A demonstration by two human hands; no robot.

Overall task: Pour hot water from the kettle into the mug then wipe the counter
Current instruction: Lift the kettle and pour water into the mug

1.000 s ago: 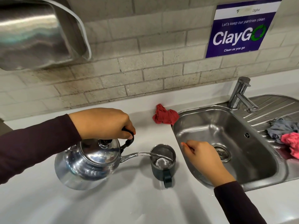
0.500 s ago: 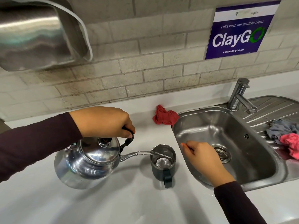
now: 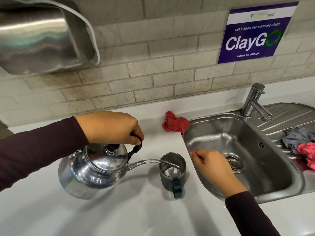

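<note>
My left hand (image 3: 109, 127) grips the black handle of a shiny steel kettle (image 3: 92, 171), which is tilted to the right above the white counter (image 3: 119, 215). A clear stream of water runs from its spout into a dark mug (image 3: 172, 172) that stands just right of it, handle toward me. The water in the mug is foaming white. My right hand (image 3: 214, 167) rests on the sink's left rim beside the mug, fingers loosely curled, holding nothing that I can see. A crumpled red cloth (image 3: 175, 124) lies on the counter behind the mug.
A steel sink (image 3: 272, 188) with a drain and a tap (image 3: 254, 101) fills the right side. Grey and pink cloths (image 3: 303, 143) lie on its draining board. A steel wall dispenser (image 3: 39, 38) hangs at upper left, and a purple sign (image 3: 254, 33) is on the tiled wall.
The kettle keeps pouring and is tipped slightly more toward the mug. Both hands stay almost where they were.
</note>
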